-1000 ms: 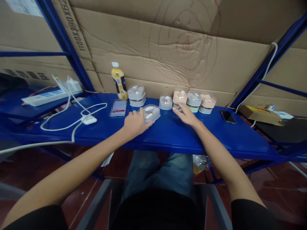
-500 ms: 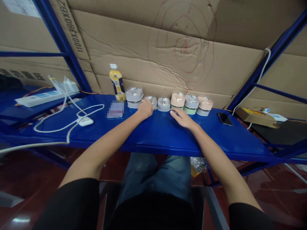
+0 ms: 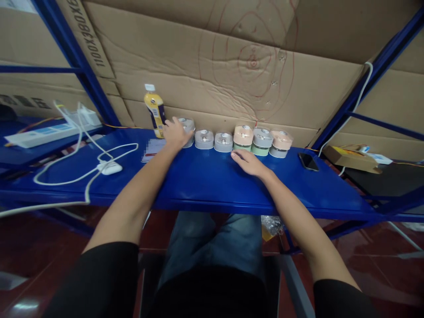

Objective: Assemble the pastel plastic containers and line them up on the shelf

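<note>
My left hand (image 3: 176, 133) is at the leftmost grey lidded container (image 3: 186, 126), fingers on its left and thumb toward its right, hiding much of it. To the right stand two low grey containers with clear lids, one grey container (image 3: 204, 139) and another grey container (image 3: 224, 142). My right hand (image 3: 247, 161) rests on the table with its fingers stretched out, in front of a stack with a peach top (image 3: 243, 134) and green base. Beside that are a grey-over-green stack (image 3: 263, 138) and a peach-over-grey stack (image 3: 281, 140).
A yellow drink bottle (image 3: 154, 110) stands behind my left hand, near a blurred flat item (image 3: 150, 149). White cables with an adapter (image 3: 110, 167) lie on the left of the blue table (image 3: 205, 185). A phone (image 3: 308, 161) lies at right; cardboard (image 3: 159, 57) walls the back.
My left hand has moved left from the low grey container to the leftmost grey one, uncovering the low one. The right hand stays almost in place; the view has shifted slightly.
</note>
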Available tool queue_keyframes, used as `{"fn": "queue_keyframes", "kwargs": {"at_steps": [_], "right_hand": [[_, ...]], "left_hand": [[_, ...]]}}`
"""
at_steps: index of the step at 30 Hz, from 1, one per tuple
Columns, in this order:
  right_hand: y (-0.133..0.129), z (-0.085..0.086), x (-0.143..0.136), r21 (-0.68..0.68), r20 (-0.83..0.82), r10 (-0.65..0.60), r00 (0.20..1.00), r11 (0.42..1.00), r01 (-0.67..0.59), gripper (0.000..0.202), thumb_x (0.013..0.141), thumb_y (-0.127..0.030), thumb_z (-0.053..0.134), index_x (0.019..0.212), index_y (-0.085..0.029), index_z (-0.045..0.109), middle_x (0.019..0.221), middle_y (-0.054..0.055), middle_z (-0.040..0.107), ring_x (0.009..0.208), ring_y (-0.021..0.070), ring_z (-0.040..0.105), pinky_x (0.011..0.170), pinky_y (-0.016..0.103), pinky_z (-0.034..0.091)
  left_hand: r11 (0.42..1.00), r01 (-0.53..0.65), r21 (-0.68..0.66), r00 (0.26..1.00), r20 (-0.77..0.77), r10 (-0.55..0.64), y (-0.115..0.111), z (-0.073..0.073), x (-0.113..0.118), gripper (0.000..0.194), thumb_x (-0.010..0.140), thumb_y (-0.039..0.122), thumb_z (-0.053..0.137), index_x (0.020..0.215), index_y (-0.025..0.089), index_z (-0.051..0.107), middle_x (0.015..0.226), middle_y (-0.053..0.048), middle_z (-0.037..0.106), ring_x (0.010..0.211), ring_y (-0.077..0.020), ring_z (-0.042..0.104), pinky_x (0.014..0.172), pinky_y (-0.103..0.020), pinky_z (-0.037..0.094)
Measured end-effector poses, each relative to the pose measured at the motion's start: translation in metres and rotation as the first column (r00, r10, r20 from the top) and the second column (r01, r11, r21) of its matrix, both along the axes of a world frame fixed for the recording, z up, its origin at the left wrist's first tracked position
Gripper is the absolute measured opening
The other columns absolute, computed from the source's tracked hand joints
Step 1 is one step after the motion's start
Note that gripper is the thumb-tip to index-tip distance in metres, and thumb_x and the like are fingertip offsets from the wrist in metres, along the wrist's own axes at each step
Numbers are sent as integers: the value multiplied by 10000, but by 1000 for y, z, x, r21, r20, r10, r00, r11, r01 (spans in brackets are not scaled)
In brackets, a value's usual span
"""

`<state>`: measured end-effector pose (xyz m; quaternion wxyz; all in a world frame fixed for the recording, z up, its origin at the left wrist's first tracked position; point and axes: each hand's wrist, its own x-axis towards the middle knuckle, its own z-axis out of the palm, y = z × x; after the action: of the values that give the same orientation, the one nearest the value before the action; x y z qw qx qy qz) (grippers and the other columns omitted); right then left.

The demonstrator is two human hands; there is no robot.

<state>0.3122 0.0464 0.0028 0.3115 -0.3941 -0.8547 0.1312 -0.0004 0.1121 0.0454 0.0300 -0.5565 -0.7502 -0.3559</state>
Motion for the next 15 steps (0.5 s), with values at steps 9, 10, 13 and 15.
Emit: {"fn": "queue_keyframes", "kwargs": {"at_steps": [9,10,13,15], "right_hand": [[-7,16,2,204,-249,-94,964,968,147,793,954,-885,536,1367,-229,704,1350,167,724,1175,330,716,1062,552,600],[-10,19,2,248,-264,-87,961,956,155,841,908,-892,608,1424,-230,670,1419,179,689,1256,347,690,1113,566,576],[-20,23,-1,314,-179,-10,984,947,66,1049,749,-882,800,1542,-231,583,1575,195,589,1479,396,563,1267,591,455],[-24,22,-4,270,-73,51,996,962,-30,1116,707,-852,854,1585,-234,548,1615,194,565,1524,412,529,1292,596,426]], "left_hand": [[735,571,365,820,-222,-527,-42,-2,6,900,824,521,827,1526,108,443,1533,-232,528,1486,-443,483,1270,-609,385],[673,666,321,746,-257,-615,-52,-5,12,904,812,510,834,1537,142,438,1540,-218,544,1478,-434,507,1265,-613,402],[481,860,171,510,-240,-826,-78,-20,35,947,803,516,839,1578,170,417,1591,-226,541,1470,-432,552,1252,-608,440],[393,912,121,409,-175,-896,-88,-31,47,986,788,491,848,1609,178,400,1626,-232,524,1490,-440,549,1250,-595,454]]}}
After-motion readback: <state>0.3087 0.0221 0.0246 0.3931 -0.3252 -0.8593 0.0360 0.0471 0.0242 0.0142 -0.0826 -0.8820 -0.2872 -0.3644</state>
